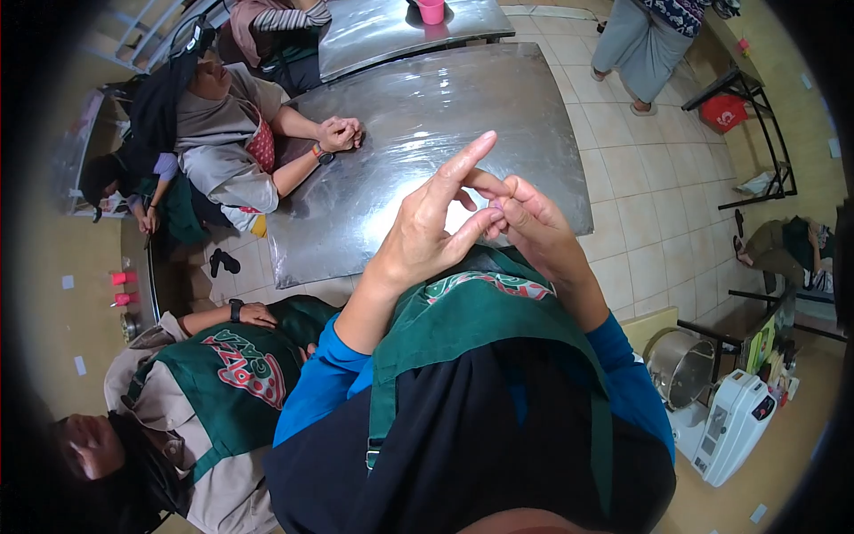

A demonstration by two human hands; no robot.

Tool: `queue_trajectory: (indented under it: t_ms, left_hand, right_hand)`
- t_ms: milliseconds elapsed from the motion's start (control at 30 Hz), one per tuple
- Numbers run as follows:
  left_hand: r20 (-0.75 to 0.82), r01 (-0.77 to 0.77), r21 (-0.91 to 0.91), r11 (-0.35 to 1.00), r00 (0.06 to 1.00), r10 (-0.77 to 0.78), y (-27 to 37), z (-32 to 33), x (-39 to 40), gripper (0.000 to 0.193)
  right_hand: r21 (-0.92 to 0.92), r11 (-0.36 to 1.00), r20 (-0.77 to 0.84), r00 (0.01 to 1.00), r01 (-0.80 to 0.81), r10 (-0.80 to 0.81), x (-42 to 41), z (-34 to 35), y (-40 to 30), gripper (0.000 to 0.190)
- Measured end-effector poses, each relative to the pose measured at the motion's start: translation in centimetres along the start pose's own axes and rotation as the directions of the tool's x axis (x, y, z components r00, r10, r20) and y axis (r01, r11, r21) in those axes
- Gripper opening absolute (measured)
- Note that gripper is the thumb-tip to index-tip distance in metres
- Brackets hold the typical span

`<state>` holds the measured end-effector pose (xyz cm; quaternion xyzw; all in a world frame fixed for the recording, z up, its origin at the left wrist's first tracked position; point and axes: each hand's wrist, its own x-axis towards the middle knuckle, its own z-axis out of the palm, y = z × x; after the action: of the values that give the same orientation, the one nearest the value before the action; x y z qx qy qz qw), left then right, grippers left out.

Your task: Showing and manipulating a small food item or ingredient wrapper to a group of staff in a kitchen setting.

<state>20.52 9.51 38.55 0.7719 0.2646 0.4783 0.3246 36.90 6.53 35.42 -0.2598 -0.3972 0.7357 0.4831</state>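
Note:
My left hand (pixel 430 213) and my right hand (pixel 540 223) meet at the fingertips in front of my green apron (pixel 480 320), above the near edge of a metal-topped table (pixel 527 100). The left index finger points out straight, while the left thumb and another finger bend toward the right hand. My right thumb and fingers are curled in against those left fingertips. A tiny purplish spot (pixel 496 205) shows between them; it is mostly hidden, and I cannot tell what it is or which hand grips it.
Across the table's left side, a seated person's clasped hands (pixel 340 133) rest on the top. Another person in a green apron (pixel 247 367) sits close at my left. A white machine (pixel 730 427) and a steel pot (pixel 680 367) stand at right. Beyond is a pink cup (pixel 432 11).

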Motion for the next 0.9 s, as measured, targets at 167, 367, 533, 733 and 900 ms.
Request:
queue_trajectory:
  t_ms: [167, 367, 533, 733, 900]
  left_hand:
    - [-0.018, 0.138, -0.111, 0.984, 0.99, -0.141, -0.2, 0.1, 0.1, 0.064]
    - [0.009, 0.361, -0.402, 0.841, 0.92, -0.391, -0.3, 0.2, -0.1, 0.067]
    - [0.075, 0.417, -0.605, 0.678, 0.878, -0.473, -0.8, 0.3, -0.8, 0.064]
    - [-0.028, 0.37, -0.589, 0.719, 0.879, -0.475, -0.4, 0.5, -1.0, 0.065]
    - [-0.035, 0.367, -0.54, 0.758, 0.89, -0.455, -0.2, 0.6, -1.0, 0.066]
  right_hand:
    - [0.1, 0.994, 0.023, 0.999, -0.047, 0.045, 0.3, -0.2, -0.2, 0.018]
    - [0.094, 0.995, -0.032, 0.999, -0.029, 0.032, 0.7, 0.2, -0.3, 0.019]
    - [0.039, 0.999, -0.017, 0.999, -0.031, 0.031, 0.6, 0.2, -0.1, 0.021]
    - [-0.061, 0.998, -0.054, 0.998, 0.025, -0.028, 0.3, 0.7, -0.2, 0.022]
    - [-0.16, 0.987, -0.098, 0.995, 0.021, -0.037, 0.0, 0.9, -0.2, 0.017]
